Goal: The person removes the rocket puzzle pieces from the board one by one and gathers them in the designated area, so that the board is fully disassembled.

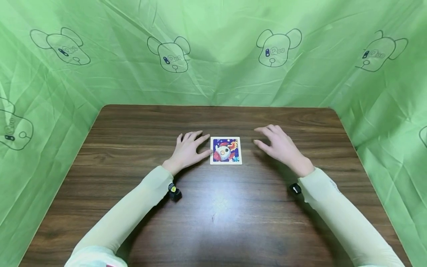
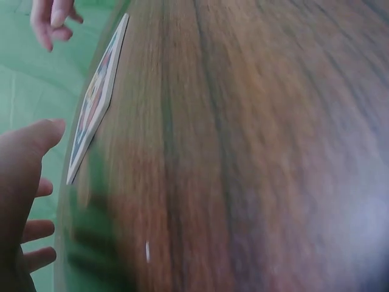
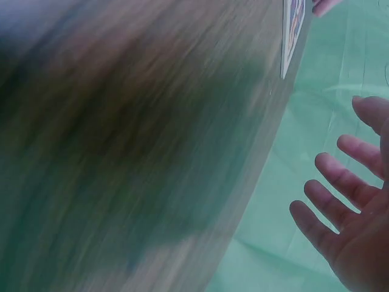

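A square picture puzzle (image 1: 225,150) with a white border lies flat on the wooden table, showing a cartoon rocket on a dark starry ground. Just left of it hovers my left hand (image 1: 189,151), fingers spread, its thumb tip near the puzzle's left edge; whether it touches cannot be told from above, while the left wrist view shows a gap beside the puzzle (image 2: 100,100). My right hand (image 1: 278,145) is apart from the puzzle on the right, holding nothing. In the right wrist view its fingers (image 3: 331,201) are spread and loosely bent.
The dark wooden table (image 1: 220,237) has rounded far corners and a bright glare spot near its middle. Green fabric (image 1: 220,81) printed with bear-head outlines hangs behind it and on both sides. Small black wrist cameras sit under both sleeves.
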### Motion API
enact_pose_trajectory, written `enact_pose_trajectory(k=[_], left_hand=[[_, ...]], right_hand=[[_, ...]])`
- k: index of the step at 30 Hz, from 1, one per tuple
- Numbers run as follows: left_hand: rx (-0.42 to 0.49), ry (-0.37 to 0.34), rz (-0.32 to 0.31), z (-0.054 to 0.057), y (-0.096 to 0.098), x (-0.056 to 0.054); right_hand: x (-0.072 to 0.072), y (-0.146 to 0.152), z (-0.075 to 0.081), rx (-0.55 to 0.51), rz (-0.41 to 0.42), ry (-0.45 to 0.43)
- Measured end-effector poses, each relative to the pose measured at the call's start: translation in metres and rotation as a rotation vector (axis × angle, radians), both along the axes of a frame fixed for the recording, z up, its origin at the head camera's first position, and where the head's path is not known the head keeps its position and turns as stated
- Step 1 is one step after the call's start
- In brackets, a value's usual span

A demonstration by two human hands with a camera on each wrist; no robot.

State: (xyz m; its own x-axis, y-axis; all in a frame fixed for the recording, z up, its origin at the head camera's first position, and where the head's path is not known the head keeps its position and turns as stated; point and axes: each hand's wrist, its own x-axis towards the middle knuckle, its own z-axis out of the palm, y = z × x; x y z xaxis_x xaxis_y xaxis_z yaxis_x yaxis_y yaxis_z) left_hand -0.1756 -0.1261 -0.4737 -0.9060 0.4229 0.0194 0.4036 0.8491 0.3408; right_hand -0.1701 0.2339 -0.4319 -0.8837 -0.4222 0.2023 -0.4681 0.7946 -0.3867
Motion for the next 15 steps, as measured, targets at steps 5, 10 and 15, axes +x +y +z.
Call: enact_pose_trajectory(k=[5, 10, 15], left_hand=[[0.014, -0.019, 0.019, -0.002, 0.007, -0.002], [0.033, -0.024, 0.028, -0.005, 0.010, -0.003], [0.030, -0.023, 0.038, -0.009, 0.011, -0.004]], right_hand=[[-0.007, -0.022, -0.003, 0.012, 0.036, -0.043], [-0.013, -0.043, -0.009, 0.016, 0.068, -0.083], [-0.018, -0.063, -0.013, 0.027, 0.094, -0.154]])
